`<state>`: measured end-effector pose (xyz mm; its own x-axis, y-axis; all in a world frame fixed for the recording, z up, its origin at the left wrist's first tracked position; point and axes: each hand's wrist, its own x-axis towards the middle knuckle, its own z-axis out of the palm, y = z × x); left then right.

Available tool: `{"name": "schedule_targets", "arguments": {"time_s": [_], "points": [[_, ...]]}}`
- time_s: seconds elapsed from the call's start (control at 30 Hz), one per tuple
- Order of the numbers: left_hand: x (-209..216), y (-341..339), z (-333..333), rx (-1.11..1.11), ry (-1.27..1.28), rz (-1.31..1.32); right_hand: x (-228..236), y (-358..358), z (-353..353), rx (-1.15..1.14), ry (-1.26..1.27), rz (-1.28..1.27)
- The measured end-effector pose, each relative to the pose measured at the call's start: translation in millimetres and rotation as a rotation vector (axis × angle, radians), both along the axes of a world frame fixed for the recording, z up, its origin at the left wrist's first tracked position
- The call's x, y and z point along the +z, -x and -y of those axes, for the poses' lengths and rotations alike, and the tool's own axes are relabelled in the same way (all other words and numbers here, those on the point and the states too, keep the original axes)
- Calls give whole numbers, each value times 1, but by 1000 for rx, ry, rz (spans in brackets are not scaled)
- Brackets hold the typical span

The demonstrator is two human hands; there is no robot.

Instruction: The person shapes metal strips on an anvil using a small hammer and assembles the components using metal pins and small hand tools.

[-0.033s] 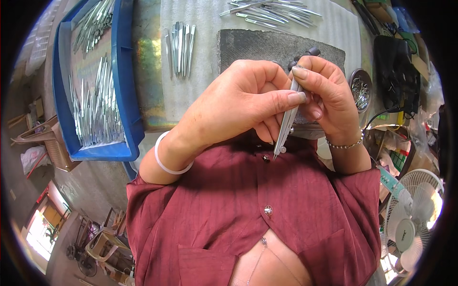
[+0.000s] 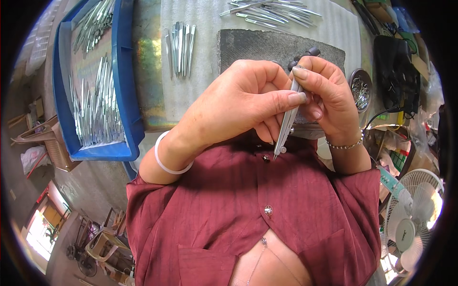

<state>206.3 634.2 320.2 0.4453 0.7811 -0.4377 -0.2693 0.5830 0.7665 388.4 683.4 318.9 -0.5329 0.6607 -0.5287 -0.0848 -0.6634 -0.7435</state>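
Observation:
Both my hands meet in front of my chest around a slim silver metal tool (image 2: 286,125), tilted with its pointed end down toward my shirt. A small round stud sits near that point. My left hand (image 2: 238,102) presses its thumb along the tool's middle, its fingers curled behind. At the upper end, my right hand (image 2: 327,88) pinches the tool between thumb and fingers. Fingers cover part of the tool, so its exact kind cannot be made out. Dark round knobs (image 2: 312,51) show just beyond my right fingers, over a dark grey stone slab (image 2: 253,47).
A blue tray (image 2: 125,86) at the left holds many slim metal pieces (image 2: 98,112). A short row of similar pieces (image 2: 180,50) lies on the white sheet (image 2: 202,95), with a loose pile (image 2: 272,12) farther back. At the right are a bowl of small metal parts (image 2: 360,90) and a fan (image 2: 410,224).

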Motion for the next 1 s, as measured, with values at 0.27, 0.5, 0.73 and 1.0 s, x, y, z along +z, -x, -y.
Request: {"name": "schedule_targets", "arguments": {"time_s": [0.27,0.5,0.73,1.0], "points": [[2,-1,-3,-59,-32,-37,0,-4,6,-37,-23,-3],[2,-6,-10,-61,-27,-51,-2,-9,1,-35,-48,-28],[-3,-13,-5,15,-225,-245,21,-27,-19,6,-216,120],[-13,1,22,679,-302,50,-8,-131,-166,70,-777,804]]}}
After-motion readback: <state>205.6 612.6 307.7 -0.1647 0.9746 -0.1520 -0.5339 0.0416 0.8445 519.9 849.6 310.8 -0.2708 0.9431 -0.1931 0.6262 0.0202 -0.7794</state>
